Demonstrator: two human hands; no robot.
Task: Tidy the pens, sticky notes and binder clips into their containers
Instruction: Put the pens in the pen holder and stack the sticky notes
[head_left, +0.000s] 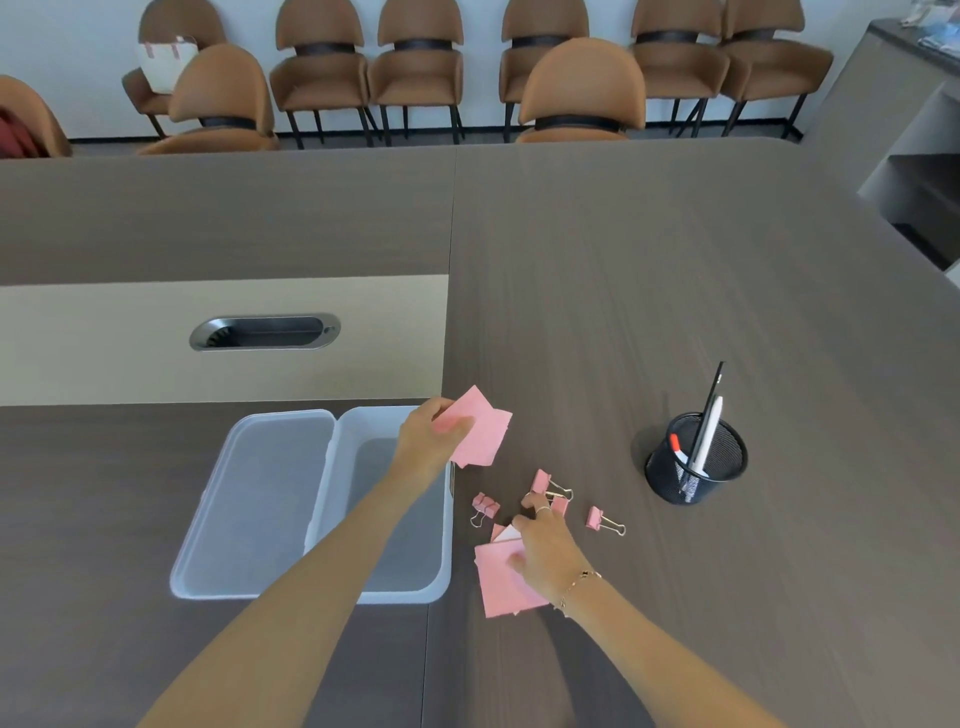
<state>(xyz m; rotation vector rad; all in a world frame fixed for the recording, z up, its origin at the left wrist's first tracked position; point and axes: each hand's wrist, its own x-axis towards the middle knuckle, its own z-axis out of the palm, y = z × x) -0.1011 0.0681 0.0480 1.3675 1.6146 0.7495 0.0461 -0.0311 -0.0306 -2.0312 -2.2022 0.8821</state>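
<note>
Two hands | left hand (434, 434) pinching pink sticky notes (480, 431) above clear bin (395, 587), bin bare | right hand (543, 548) fingers curled on desk-laid notes (501, 579) beside binder clips (605, 521) | mesh cup (693, 460): pens (706, 434) | grey desk (675, 270), brown chairs (582, 91) beyond

Open plastic container (441, 582) unobstructed inside. Scattered binder clips (605, 521) and mesh pen cup (696, 460) crowd its right; table (675, 260) beyond is bare.
</note>
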